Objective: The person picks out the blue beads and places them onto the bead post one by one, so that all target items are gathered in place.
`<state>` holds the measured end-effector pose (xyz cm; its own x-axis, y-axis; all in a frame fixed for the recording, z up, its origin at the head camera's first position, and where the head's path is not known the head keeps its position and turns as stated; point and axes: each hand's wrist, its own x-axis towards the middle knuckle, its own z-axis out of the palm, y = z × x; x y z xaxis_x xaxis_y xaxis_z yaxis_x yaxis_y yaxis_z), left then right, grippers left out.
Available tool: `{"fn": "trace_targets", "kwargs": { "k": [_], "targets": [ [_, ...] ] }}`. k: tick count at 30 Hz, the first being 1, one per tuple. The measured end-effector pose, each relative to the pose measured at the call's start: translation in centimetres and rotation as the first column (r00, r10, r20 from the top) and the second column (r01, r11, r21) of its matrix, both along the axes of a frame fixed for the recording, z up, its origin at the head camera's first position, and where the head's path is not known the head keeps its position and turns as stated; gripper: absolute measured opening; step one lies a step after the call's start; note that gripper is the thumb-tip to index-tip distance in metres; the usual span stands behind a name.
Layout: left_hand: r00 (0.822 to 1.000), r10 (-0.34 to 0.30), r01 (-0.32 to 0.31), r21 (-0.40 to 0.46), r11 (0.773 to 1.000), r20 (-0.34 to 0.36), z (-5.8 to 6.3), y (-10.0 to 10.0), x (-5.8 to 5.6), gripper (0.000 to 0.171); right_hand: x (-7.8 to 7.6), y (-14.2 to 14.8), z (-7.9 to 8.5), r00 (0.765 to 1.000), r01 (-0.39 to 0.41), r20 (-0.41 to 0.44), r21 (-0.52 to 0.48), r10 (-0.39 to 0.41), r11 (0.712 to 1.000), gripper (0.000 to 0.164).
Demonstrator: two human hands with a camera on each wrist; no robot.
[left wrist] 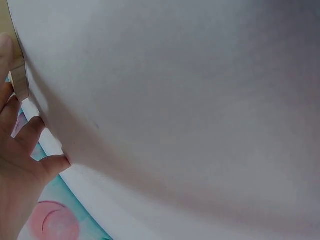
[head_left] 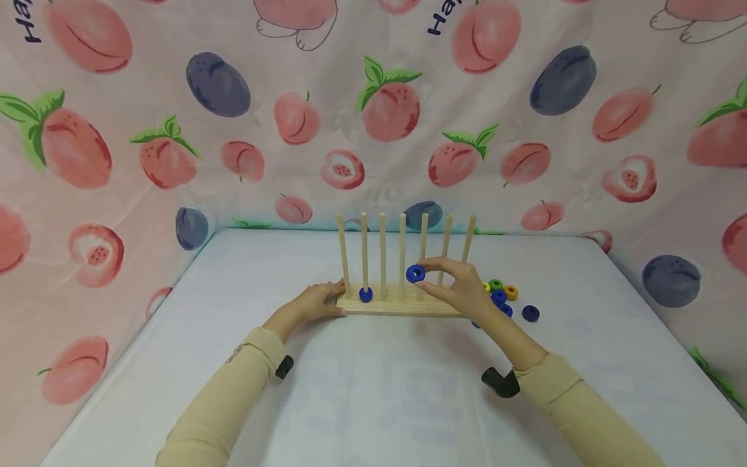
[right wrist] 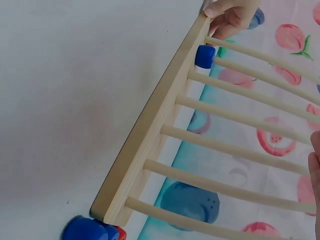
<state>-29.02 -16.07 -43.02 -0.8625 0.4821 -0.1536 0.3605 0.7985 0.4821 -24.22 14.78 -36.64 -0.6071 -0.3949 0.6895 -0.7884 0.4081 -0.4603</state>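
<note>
"Tan sleeves (head_left: pixel 233 383) are closest to us. What is the left hand (head_left: pixel 315 302) doing?"

"It grips the left end of the wooden rack (head_left: pixel 397 309), with its thumb on the near side."

"And the right hand (head_left: pixel 465 285)?"

"It pinches a blue ring (head_left: pixel 411 277) with its thumb and fingers. From the head view, the ring is up in the air, between the fourth and fifth pegs from the left. I can't tell how close it is to them."

"What is on the second peg from the left?"

"Another blue ring (head_left: pixel 366 296), down at the bottom."

"And by the right end?"

"Loose rings (head_left: pixel 498 298) on the white counter (head_left: pixel 379 383): green, orange, yellow and blue. One dark ring (head_left: pixel 530 314) lies farther right."

"What's on the far side?"

"Cloth (head_left: pixel 350 78) with fruit pictures."
</note>
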Motion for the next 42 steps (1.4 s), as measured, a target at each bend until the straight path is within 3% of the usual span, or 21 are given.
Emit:
{"fn": "trace_targets", "kwargs": {
  "k": [4,11,19,30,42],
  "targets": [
    [1.000,-0.002,0.002,-0.007,1.000,-0.003,-0.2,-0.4,0.1,0.066,-0.1,-1.1,0.2,1.000,-0.020,-0.013,-0.005,0.020,1.000,0.040],
    [1.000,-0.005,0.005,-0.009,1.000,-0.009,-0.2,-0.8,0.0,0.066,-0.6,-2.6,0.7,0.999,0.014,-0.041,0.021,-0.013,1.000,0.043],
    [1.000,-0.021,0.021,-0.019,1.000,-0.012,-0.2,-0.2,-0.1,0.065,-1.1,-3.3,1.1,0.997,-0.011,-0.071,-0.017,0.010,1.000,0.038],
    [0.997,-0.050,0.044,-0.092,0.995,-0.065,0.2,-0.1,-0.2,0.063,-1.6,-4.6,1.9,0.999,-0.008,-0.038,-0.023,0.008,1.000,0.034],
    [0.995,-0.084,0.080,-0.079,0.994,-0.061,0.4,0.0,-0.4,0.065,-1.9,-4.8,2.7,0.999,-0.003,-0.047,0.004,0.003,1.000,0.036]
  ]
}}
